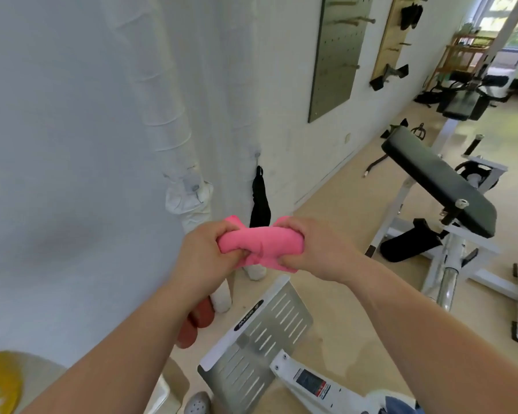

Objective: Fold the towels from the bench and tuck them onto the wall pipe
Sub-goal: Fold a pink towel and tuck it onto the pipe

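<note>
Here, a soft pink rolled-up towel (pixel 259 245) is held up in front of the fat white wrapped wall pipe (pixel 165 121). The left hand (pixel 205 255) curls tight round one end and the right hand (pixel 314 249) round the other, so much of the towel is hidden. Behind the left arm (pixel 144 342) something red-brown (pixel 203 316) peeks out, too covered to name. A black padded bench (pixel 437 180) stands off to the right.
</note>
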Tool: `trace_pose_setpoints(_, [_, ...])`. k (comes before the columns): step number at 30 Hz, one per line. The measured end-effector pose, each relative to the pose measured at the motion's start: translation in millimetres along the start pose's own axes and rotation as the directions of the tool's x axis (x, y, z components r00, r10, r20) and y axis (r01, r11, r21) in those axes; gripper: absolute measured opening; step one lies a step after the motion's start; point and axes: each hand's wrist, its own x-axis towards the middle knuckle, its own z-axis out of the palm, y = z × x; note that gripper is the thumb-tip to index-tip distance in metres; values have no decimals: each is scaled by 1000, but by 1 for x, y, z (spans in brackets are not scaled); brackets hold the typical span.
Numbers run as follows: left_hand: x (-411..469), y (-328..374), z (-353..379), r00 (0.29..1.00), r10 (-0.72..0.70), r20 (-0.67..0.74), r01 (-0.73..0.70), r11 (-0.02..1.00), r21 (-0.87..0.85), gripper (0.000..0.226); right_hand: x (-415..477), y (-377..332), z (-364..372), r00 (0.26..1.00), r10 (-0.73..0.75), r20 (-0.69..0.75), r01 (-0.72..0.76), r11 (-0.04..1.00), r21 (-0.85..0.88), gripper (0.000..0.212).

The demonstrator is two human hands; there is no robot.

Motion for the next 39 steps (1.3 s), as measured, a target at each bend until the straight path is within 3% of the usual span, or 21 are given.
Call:
trace_pose_setpoints(4, [33, -61, -27, 996, -49, 73, 47, 999, 19, 22, 57, -4, 36, 999, 34, 22, -33, 998, -49, 33])
trace_pose_setpoints(9, [75, -119, -65, 968, -137, 208, 184, 956, -228, 22, 121, -22, 70, 989, 121, 88, -140, 957, 254, 31])
trace_pose_setpoints(14, [109, -160, -82, 966, -223, 134, 258, 892, -373, 30, 176, -33, 111, 974, 220, 53, -212, 805, 554, 43])
trace_pose_setpoints(17, [127, -181, -81, 960, -247, 131, 279, 872, -403, 41, 205, -36, 132, 971, 235, 42, -209, 752, 625, 41])
trace_pose_setpoints(21, [147, -202, -73, 954, -246, 173, 295, 880, -371, 53, 238, -27, 149, 968, 251, 26, -214, 761, 613, 31])
trace_pose_setpoints(26, [163, -215, -53, 959, -222, 178, 263, 930, -258, 57, 271, 11, 147, 981, 163, 105, -193, 773, 604, 21])
trace_pose_setpoints(29, [171, -221, -33, 966, -230, 120, 247, 958, -146, 52, 286, 42, 147, 982, 53, 179, -148, 807, 571, 38])
trace_pose_setpoints(33, [181, -234, -3, 943, -333, 22, 333, 939, -82, 59, 313, 77, 155, 968, -51, 245, -98, 822, 561, 40])
trace_pose_setpoints(39, [218, -256, 22, 921, -344, -181, 338, 939, -64, 73, 380, 104, 167, 960, -252, 122, 144, 817, 559, 36])
